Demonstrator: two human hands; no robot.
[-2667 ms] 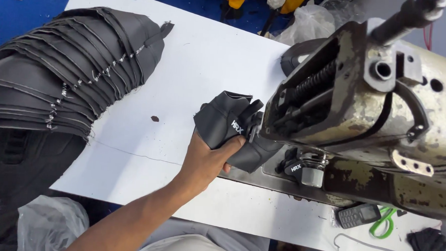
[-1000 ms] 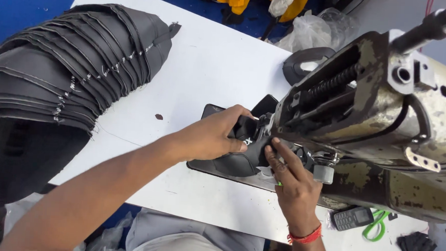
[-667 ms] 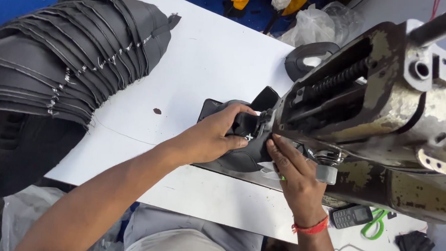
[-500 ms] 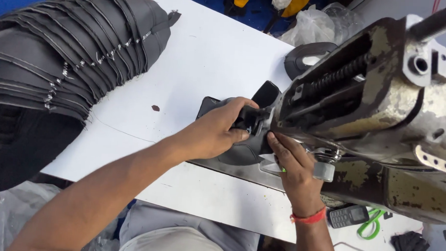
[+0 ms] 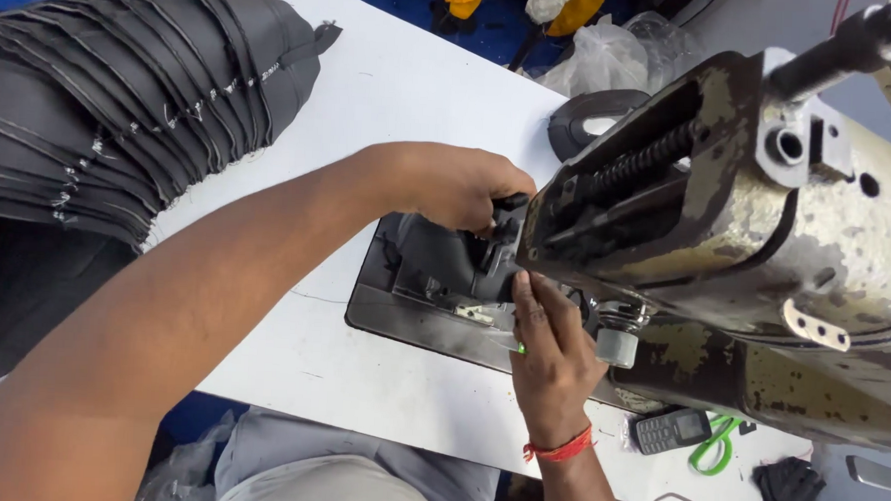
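Lying at the far left of the white counter (image 5: 412, 89), a stack of dark cut pieces (image 5: 122, 96) sits well apart from the work. Right of it, my left hand (image 5: 448, 186) curls closed over the black piece (image 5: 445, 266) on the machine bed, beside the worn sewing machine (image 5: 758, 214). My right hand (image 5: 551, 355) presses flat, fingers together, on the piece's near edge. A phone (image 5: 670, 429) and green scissors (image 5: 712, 448) lie near right.
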